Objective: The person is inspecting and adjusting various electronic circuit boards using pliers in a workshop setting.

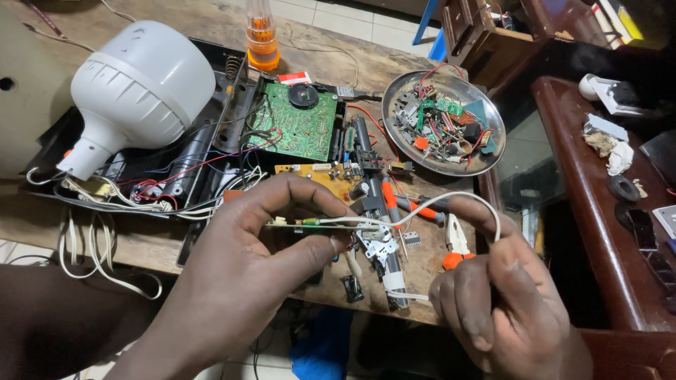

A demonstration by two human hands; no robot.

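Observation:
My left hand (260, 260) pinches a small thin circuit board (320, 225) edge-on between thumb and fingers, above the wooden bench. A white wire (451, 200) runs from the board in an arc to my right hand (493, 295), whose fingers are closed around the wire's other end. Under the hands lie a grey soldering tool (384, 232), orange-handled pliers (454, 243) and a small black chip (412, 240).
An opened black device case (211, 134) holds a green circuit board (299, 127) and tangled wires. A large white bulb housing (134, 91) lies on it. A metal dish (394, 91) of parts sits at the right, an orange bottle (262, 35) at the back.

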